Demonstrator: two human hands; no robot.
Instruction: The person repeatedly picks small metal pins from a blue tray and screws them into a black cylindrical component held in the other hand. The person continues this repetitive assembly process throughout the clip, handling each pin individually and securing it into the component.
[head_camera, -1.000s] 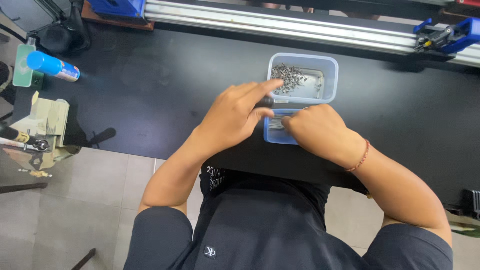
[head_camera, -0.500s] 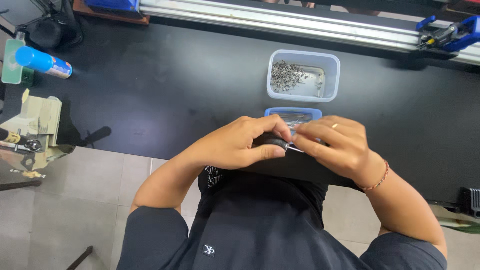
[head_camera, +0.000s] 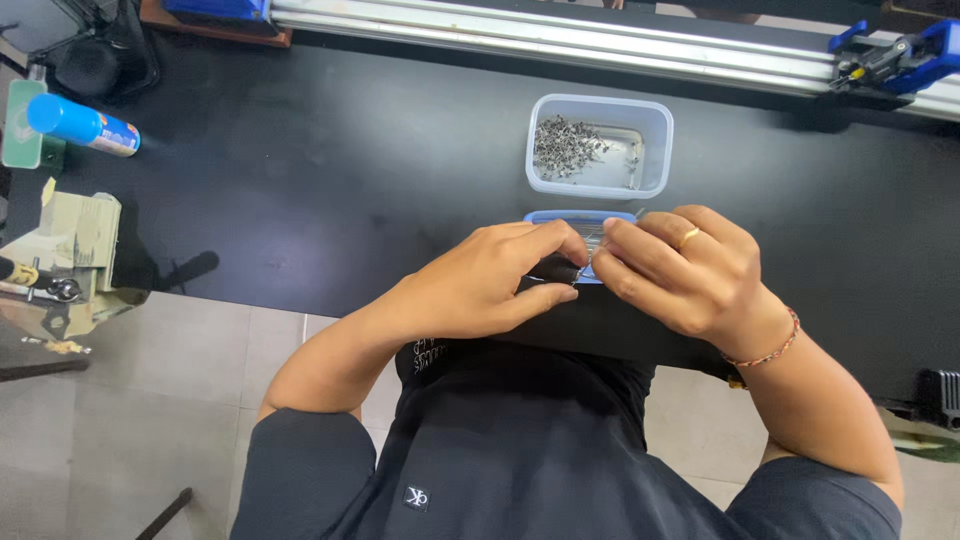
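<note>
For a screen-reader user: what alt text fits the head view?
Left hand and right hand pinch a small dark part over a blue-rimmed tray on a black table; behind sits a clear plastic tub of small metal screws.

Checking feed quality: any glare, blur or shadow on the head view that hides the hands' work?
Head view: sharp and evenly lit; soft sheen on the black table; left hand and right hand cover the small part between them; screws in the tub stay distinct.

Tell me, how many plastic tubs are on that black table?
2: an open tub of small screws near the metal rail, and a blue-rimmed tub closer in, mostly hidden behind the hands.
</note>
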